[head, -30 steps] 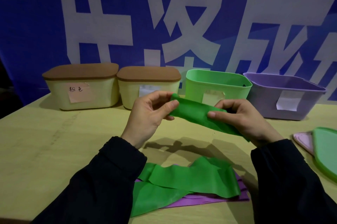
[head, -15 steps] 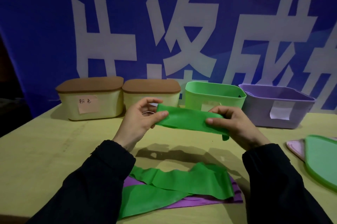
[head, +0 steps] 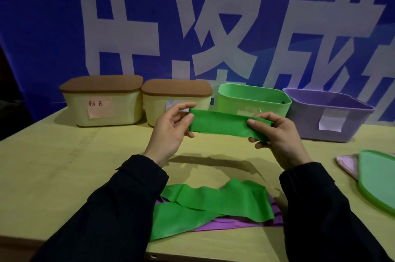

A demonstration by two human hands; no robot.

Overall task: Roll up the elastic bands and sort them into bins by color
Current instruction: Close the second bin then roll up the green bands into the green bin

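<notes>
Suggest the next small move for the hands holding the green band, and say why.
Probably start rolling from one end: the green band is held flat between the left hand and right hand, not yet rolled. The open green bin stands just behind it.

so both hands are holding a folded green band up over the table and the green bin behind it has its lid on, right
Not quite. In the head view the left hand and right hand do hold the green band, but the green bin is open; only the two cream bins have lids.
</notes>
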